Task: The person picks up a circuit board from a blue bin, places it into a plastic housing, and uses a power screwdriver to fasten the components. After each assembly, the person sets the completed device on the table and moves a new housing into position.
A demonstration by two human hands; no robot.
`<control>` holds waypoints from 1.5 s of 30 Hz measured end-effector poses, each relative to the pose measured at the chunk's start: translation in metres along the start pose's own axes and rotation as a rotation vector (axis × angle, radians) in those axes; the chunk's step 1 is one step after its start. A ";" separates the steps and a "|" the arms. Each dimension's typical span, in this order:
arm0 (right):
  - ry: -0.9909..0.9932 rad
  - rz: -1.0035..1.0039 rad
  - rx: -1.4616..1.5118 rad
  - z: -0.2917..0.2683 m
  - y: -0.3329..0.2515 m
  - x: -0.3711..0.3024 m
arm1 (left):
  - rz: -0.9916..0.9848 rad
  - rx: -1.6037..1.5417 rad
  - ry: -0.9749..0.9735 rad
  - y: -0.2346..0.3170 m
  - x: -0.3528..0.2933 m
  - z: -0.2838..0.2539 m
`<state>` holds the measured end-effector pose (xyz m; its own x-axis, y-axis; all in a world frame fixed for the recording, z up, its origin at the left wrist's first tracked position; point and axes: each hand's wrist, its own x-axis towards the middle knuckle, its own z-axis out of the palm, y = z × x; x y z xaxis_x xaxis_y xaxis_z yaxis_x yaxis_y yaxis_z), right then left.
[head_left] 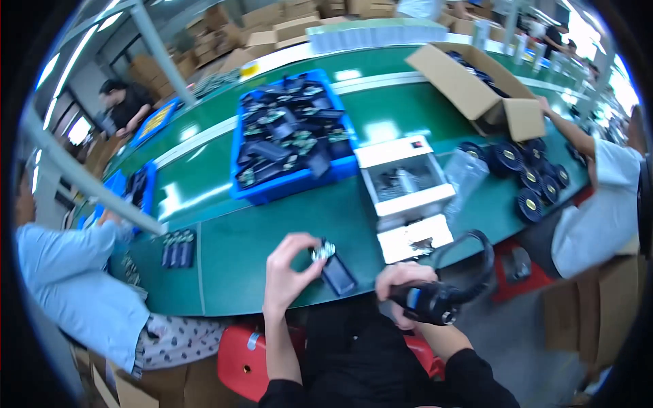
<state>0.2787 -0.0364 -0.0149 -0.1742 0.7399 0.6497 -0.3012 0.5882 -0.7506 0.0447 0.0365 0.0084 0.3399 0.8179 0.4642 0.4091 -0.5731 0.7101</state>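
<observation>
At the bench's near edge, the fingertips of my left hand [289, 268] pinch a small green circuit board [324, 249]. The board sits at the upper end of a dark rectangular plastic housing [339, 275], which lies tilted on the green bench top. My right hand [405, 282] is wrapped round a black electric screwdriver [425, 302] with a thick curled cable [484, 265]. The tool is to the right of the housing and apart from it. Its tip cannot be made out.
Ahead stands a white screw feeder [405, 180] with a clear plastic bag [464, 178] beside it. A blue crate [272, 189] holds many dark housings with boards. Black round spools [529, 204] and an open carton [469, 88] lie right. Co-workers sit left and right.
</observation>
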 end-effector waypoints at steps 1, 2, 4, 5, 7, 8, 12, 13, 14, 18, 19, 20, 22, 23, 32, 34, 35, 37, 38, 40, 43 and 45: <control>0.000 -0.175 -0.090 0.000 0.011 -0.001 | 0.028 0.044 0.085 0.004 0.015 -0.009; -0.016 -0.177 -0.054 0.007 0.019 0.000 | 0.059 0.080 0.164 0.007 0.032 -0.019; 0.184 -0.254 0.053 0.016 0.030 -0.002 | 0.204 0.200 0.228 0.010 0.078 -0.033; 0.285 -0.292 0.104 0.018 0.034 -0.003 | 0.230 0.202 0.204 0.008 0.103 -0.038; 0.271 -0.261 0.100 0.021 0.039 -0.004 | 0.277 0.239 0.152 0.001 0.151 -0.045; 0.268 -0.229 0.074 0.020 0.041 -0.004 | 0.301 0.266 0.122 -0.010 0.175 -0.042; 0.226 -0.221 0.065 0.022 0.039 0.002 | 0.282 0.415 0.013 -0.062 0.223 -0.042; 0.220 -0.220 0.060 0.023 0.039 0.002 | 0.267 0.431 -0.010 -0.075 0.228 -0.040; 0.219 -0.224 0.061 0.022 0.040 0.000 | 0.255 0.443 -0.036 -0.073 0.231 -0.037; 0.295 -0.214 0.183 0.013 0.044 -0.006 | 0.387 0.399 -0.004 -0.038 0.193 -0.006; 0.271 -0.240 0.131 0.012 0.044 -0.003 | 0.473 0.511 -0.090 -0.033 0.171 0.002; 0.248 -0.264 0.077 0.011 0.045 0.000 | 0.558 0.620 -0.179 -0.032 0.161 0.006; 0.205 -0.285 0.041 0.014 0.044 0.003 | 0.542 0.703 -0.179 -0.054 0.155 0.002; 0.210 -0.277 0.054 0.016 0.044 0.003 | 0.534 0.775 -0.184 -0.070 0.152 0.002; 0.295 -0.220 0.094 0.024 0.044 0.004 | 0.539 0.693 -0.137 -0.083 0.167 0.005; 0.293 -0.215 0.090 0.024 0.044 0.004 | 0.533 0.696 -0.149 -0.081 0.168 0.008; 0.290 -0.211 0.087 0.024 0.044 0.004 | 0.530 0.700 -0.166 -0.080 0.169 0.010; 0.283 -0.201 0.085 0.025 0.044 0.003 | 0.519 0.705 -0.182 -0.083 0.173 0.015; 0.281 -0.196 0.089 0.026 0.043 0.003 | 0.515 0.727 -0.088 -0.085 0.179 0.018; 0.284 -0.155 0.132 0.025 0.043 0.004 | 0.496 0.772 0.100 -0.091 0.186 0.025; 0.291 -0.151 0.154 0.028 0.042 0.006 | 0.544 0.754 0.167 -0.083 0.186 0.023; 0.318 -0.211 0.116 0.027 0.042 0.008 | 0.549 0.759 0.200 -0.074 0.174 0.009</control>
<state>0.2390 -0.0143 -0.0381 0.1965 0.6819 0.7046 -0.4067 0.7105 -0.5742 0.0814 0.2211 0.0317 0.5255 0.3790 0.7618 0.6996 -0.7020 -0.1333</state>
